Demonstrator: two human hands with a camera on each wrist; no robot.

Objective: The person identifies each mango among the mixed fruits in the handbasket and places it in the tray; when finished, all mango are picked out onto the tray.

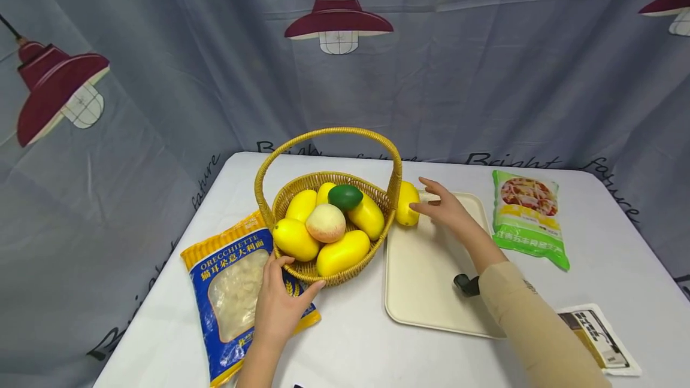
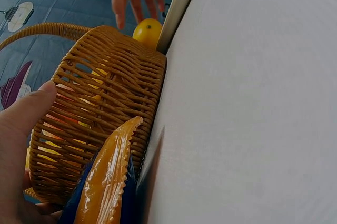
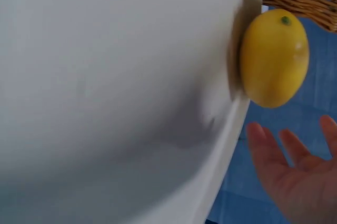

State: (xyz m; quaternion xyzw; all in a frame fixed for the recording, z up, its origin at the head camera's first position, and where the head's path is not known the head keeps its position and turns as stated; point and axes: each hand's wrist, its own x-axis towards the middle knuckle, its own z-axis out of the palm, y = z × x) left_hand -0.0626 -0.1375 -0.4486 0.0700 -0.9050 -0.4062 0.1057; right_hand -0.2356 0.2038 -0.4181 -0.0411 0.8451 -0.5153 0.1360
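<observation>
A wicker basket [image 1: 345,277] with a tall arched handle holds several yellow oval fruits [image 1: 343,253], a pale peach [image 1: 326,223] and a dark green fruit [image 1: 345,197]. My left hand [image 1: 283,301] holds the basket's near side, thumb and fingers spread along the wicker; in the left wrist view the thumb touches the weave. One more yellow oval fruit [image 3: 275,58], with a small green stem spot, sits at the tray's far left corner, beside the basket. My right hand [image 1: 444,208] is just right of this fruit, fingers spread; the right wrist view shows a gap between them.
Under the right forearm lies a beige tray [image 1: 417,280] with a small black object [image 1: 466,285] on it. A blue and yellow pasta bag [image 1: 232,292] lies left against the basket. At the right are a green food packet [image 1: 530,217] and a flat white-edged package [image 1: 598,337].
</observation>
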